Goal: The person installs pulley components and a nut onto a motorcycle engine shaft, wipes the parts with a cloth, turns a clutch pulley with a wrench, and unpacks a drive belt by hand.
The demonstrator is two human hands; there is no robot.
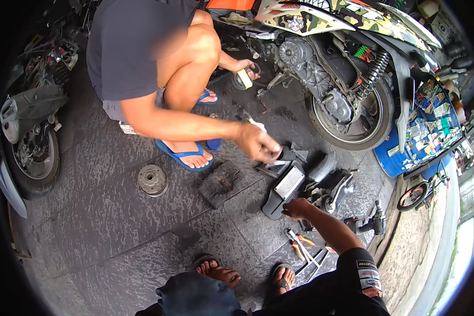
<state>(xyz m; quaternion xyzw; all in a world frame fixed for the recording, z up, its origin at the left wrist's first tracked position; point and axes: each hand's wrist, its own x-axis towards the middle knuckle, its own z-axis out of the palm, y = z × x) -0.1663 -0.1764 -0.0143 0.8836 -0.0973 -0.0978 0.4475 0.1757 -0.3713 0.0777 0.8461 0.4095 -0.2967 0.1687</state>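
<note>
My right hand reaches down to the lower right edge of a black air filter housing, its fingers curled against that edge. A pale pleated air filter sits in the housing. Dark motorcycle parts lie just right of my hand. Below it, orange-handled pliers rest on the tiles. My left hand is out of view. Across from me, a squatting person holds out one hand above the housing; their other hand holds a round container with a yellow label.
A scooter stands behind the parts, its rear wheel nearby. A round metal part and a dirty dark square piece lie on the tiled floor. A power drill lies at right, near a blue tray of small items.
</note>
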